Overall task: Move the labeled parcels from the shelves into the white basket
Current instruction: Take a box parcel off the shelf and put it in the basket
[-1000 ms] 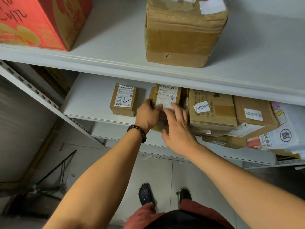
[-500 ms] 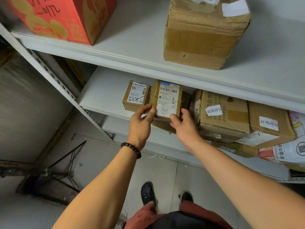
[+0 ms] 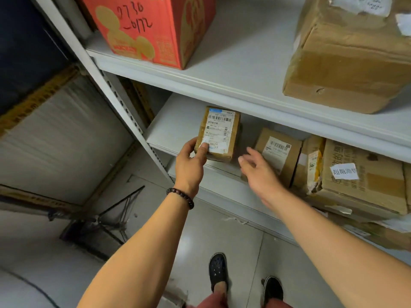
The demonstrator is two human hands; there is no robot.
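My left hand (image 3: 191, 165) grips a small brown parcel (image 3: 219, 133) with a white barcode label, thumb pressed on the label's lower corner. The parcel is lifted just in front of the middle shelf (image 3: 175, 125). My right hand (image 3: 255, 172) is apart from it, fingers spread and holding nothing, in front of a second labeled brown parcel (image 3: 278, 152) that stands on the same shelf. Whether that hand touches the second parcel I cannot tell. The white basket is not in view.
A red carton (image 3: 151, 30) and a big taped brown box (image 3: 355, 52) sit on the upper shelf. More cartons (image 3: 360, 176) crowd the middle shelf to the right. The shelf's perforated post (image 3: 120, 103) runs at left; a black folding frame (image 3: 106, 223) lies on the floor.
Both hands held the labeled parcel; now my right hand has let go and moved right, while my left hand alone has carried the parcel to the left. The view swung left.
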